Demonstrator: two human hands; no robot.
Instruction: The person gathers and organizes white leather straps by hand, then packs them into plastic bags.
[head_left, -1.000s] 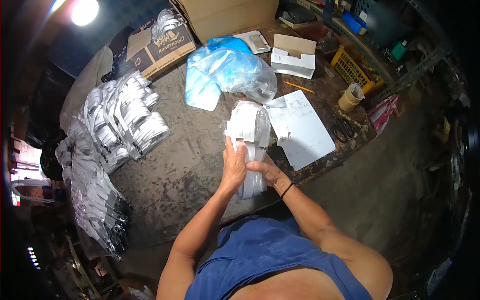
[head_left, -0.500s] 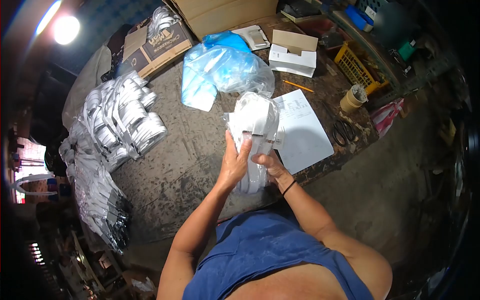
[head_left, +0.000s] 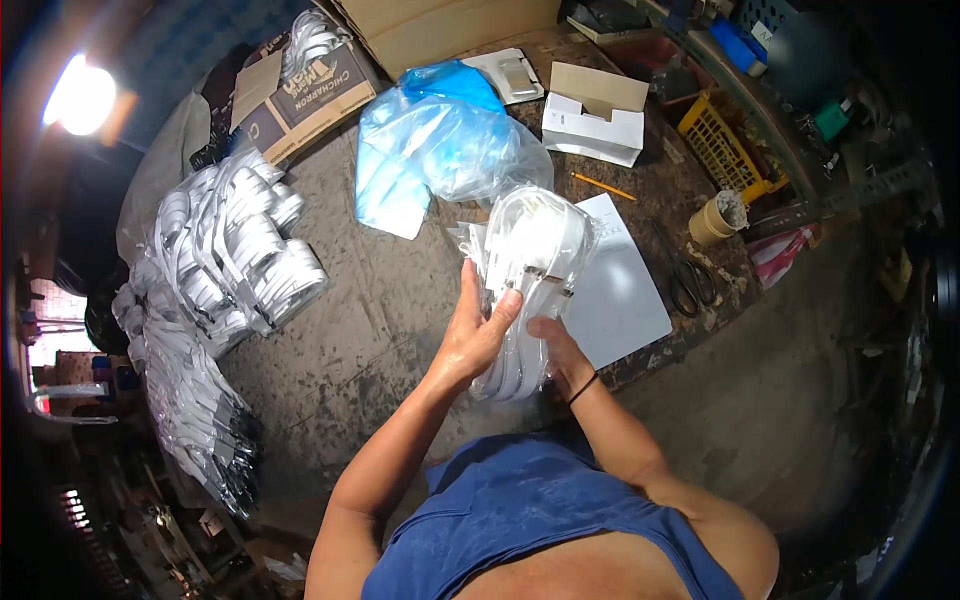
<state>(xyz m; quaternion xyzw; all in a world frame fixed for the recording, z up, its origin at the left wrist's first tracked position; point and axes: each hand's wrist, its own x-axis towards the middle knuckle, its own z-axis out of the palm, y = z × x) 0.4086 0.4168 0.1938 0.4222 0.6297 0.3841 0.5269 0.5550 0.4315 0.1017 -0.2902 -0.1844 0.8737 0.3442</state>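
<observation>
A bundle of white looped straps in clear plastic (head_left: 540,235) is held up over the near side of the table. My left hand (head_left: 475,332) grips its left side, thumb pressed across the front near some small dark bits, fingers partly behind. On the lower right my right hand (head_left: 560,352) is closed round the bundle, its thumb in front and the other fingers hidden. Behind the bundle, a white sheet of paper (head_left: 625,310) with faint writing lies on the table. A large pile of similar white straps in plastic (head_left: 235,240) spreads over the left side.
Clear and blue plastic bags (head_left: 440,140) lie behind the bundle. Farther back are a printed carton (head_left: 310,100) and an open white box (head_left: 595,130). On the right are a pencil (head_left: 603,187), scissors (head_left: 690,288), a round tub (head_left: 715,220) and a yellow crate (head_left: 725,150).
The bundle has shifted slightly right and its top has spread wider, covering more of the paper. Both hands still hold it. The whole view has shifted a little.
</observation>
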